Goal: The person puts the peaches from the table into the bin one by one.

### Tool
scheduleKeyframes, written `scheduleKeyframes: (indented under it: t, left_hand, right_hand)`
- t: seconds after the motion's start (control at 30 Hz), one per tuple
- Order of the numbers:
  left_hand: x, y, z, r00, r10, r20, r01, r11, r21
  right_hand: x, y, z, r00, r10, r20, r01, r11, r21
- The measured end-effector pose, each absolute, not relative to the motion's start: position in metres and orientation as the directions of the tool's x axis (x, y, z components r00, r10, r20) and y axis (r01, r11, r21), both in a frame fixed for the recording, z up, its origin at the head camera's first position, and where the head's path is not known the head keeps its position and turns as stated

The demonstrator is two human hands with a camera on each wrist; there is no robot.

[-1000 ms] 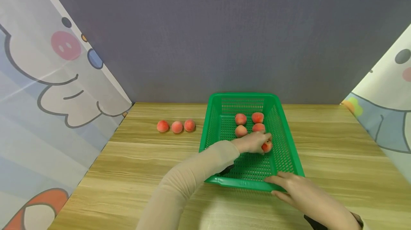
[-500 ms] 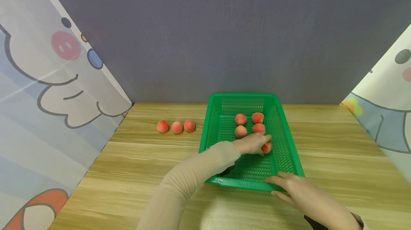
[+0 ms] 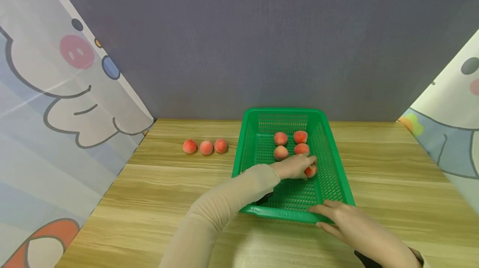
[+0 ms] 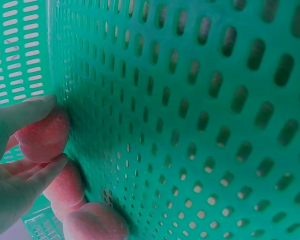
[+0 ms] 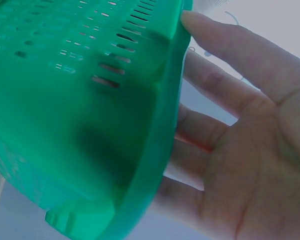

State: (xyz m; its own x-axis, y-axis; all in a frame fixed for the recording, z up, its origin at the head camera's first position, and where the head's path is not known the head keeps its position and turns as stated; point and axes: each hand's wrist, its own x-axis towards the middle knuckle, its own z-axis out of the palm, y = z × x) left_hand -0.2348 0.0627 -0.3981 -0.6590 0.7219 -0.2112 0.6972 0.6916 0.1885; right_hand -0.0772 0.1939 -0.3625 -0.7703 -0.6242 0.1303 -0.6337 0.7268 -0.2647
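Observation:
My left hand (image 3: pixel 297 165) reaches into the green plastic basket (image 3: pixel 338 172) and holds a peach (image 3: pixel 311 171) near the basket's right wall. In the left wrist view, thumb and fingers lie on either side of this peach (image 4: pixel 46 134), close to the perforated surface. Several more peaches sit farther back in the basket, among them one peach (image 3: pixel 301 148) just beyond the hand and another peach (image 3: pixel 281 153) to its left. My right hand (image 3: pixel 346 219) grips the basket's near right corner. The right wrist view shows its thumb at the rim (image 5: pixel 162 125) and its other fingers partly hidden behind it.
Three peaches (image 3: pixel 206 148) lie in a row on the wooden table (image 3: pixel 164 193), left of the basket. A grey panel (image 3: pixel 239 43) rises behind the table. Cartoon-printed sheets (image 3: pixel 56 93) flank both sides.

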Motion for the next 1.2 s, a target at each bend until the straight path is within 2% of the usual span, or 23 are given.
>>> scheduleKeyframes:
  t: [0.57, 0.87, 1.0, 1.2]
  left_hand:
    - [-0.237, 0.063, -0.397, -0.666, 0.716, -0.208, 0.701, 0.696, 0.155]
    - [-0.236, 0.063, -0.388, -0.682, 0.698, -0.220, 0.675, 0.716, 0.180]
    - [-0.236, 0.063, -0.383, -0.674, 0.703, -0.227, 0.675, 0.711, 0.197]
    - [-0.234, 0.062, -0.372, -0.658, 0.726, -0.199, 0.709, 0.687, 0.161]
  right_hand:
    - [-0.076, 0.193, -0.361, -0.778, -0.617, 0.114, -0.621, 0.730, -0.285]
    - [-0.077, 0.194, -0.361, -0.775, -0.620, 0.122, -0.626, 0.727, -0.283]
    - [-0.077, 0.194, -0.362, -0.774, -0.621, 0.123, -0.628, 0.726, -0.279]
    - [-0.078, 0.195, -0.362, -0.783, -0.614, 0.097, -0.612, 0.736, -0.290]
